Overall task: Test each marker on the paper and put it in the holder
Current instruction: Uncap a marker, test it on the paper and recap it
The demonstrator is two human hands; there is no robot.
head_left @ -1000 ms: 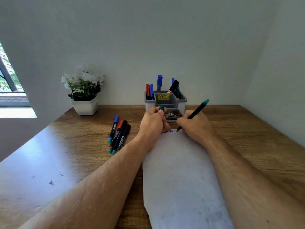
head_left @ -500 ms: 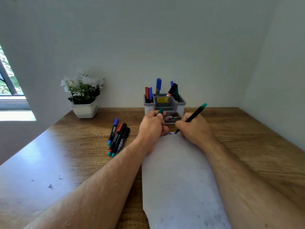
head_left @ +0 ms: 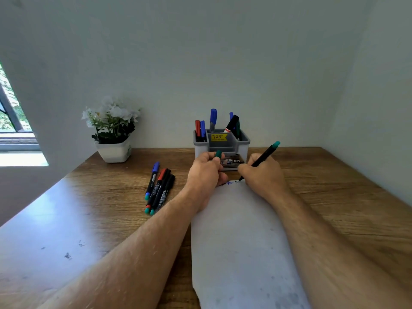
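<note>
While the right hand (head_left: 264, 175) pinches the green marker (head_left: 259, 161), tip on the paper's (head_left: 240, 241) far edge, barrel slanting up-right, the left hand (head_left: 205, 172) grips its cap (head_left: 218, 153); the holder (head_left: 223, 143) stands just beyond, nearer the left.

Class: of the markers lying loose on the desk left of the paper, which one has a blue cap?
The leftmost marker of the group. Its cap, at the far end, is blue; the marker beside it has a red cap, and the others look black.
</note>
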